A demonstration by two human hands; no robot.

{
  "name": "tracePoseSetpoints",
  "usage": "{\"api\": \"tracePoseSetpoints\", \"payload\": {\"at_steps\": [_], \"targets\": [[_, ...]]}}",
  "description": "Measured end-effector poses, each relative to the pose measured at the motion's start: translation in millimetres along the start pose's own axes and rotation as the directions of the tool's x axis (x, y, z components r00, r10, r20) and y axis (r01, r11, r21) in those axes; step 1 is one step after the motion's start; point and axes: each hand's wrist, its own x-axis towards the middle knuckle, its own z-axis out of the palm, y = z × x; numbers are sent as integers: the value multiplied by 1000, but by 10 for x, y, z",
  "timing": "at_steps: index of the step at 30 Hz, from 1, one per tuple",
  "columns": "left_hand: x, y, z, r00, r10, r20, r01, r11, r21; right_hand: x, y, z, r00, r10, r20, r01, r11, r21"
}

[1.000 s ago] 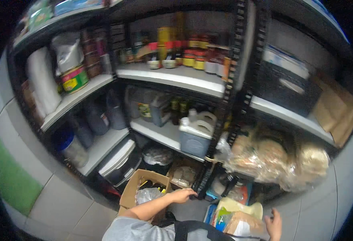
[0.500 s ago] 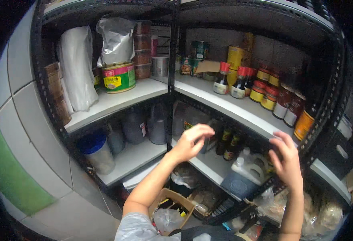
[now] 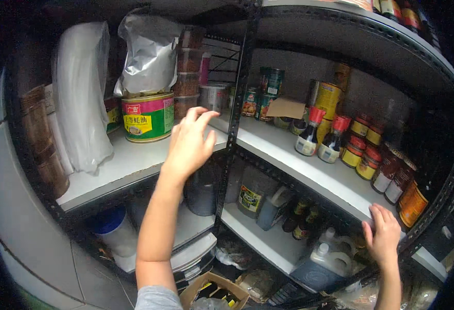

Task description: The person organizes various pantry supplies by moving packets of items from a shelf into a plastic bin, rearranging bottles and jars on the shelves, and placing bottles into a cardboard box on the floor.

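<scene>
My left hand [image 3: 189, 142] is raised in front of the left middle shelf [image 3: 129, 161], fingers apart and holding nothing. It is nearest a large green, pink and yellow can [image 3: 149, 118] and a stack of clear tubs [image 3: 187, 83] with reddish-brown contents. A crumpled silver foil bag [image 3: 149, 54] sits on top of the can. My right hand [image 3: 383, 235] lies at the front edge of the right middle shelf [image 3: 299, 160], its fingers stretched out and empty. Behind that hand stand an orange-labelled container [image 3: 413, 204] and dark jars with pale labels [image 3: 392, 178].
Small red-capped sauce bottles [image 3: 309, 138], yellow-labelled jars [image 3: 367, 164] and tins [image 3: 271, 81] line the right shelf. Jugs of dark liquid [image 3: 322, 266] stand below. A black metal post [image 3: 240, 77] divides the shelves. An open cardboard box [image 3: 190, 292] sits low down.
The view has come closer to the shelves. My left hand has moved left and up toward the large can. My right hand has come down onto the shelf edge.
</scene>
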Motion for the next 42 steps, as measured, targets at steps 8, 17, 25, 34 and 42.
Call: {"api": "tracePoseSetpoints", "payload": {"at_steps": [8, 17, 25, 34, 42], "targets": [[-307, -253, 175, 935, -216, 281, 60, 878, 476, 1048, -144, -365, 757, -131, 641, 76, 991, 113], [-237, -178, 146, 900, -225, 372, 34, 889, 457, 2842, -1300, 970, 789, -411, 457, 252, 894, 370], [-270, -211, 138, 923, -165, 347, -21, 880, 474, 4680, -983, 1967, 985, 169, 29, -171, 958, 232], [-214, -154, 134, 925, -188, 331, -7, 860, 510, 5078, -889, 2584, 965, 259, -46, -217, 882, 419], [-226, -199, 103, 907, -235, 348, 13, 844, 536, 4708, -1628, 1920, 975, 171, -141, -89, 885, 457]]}}
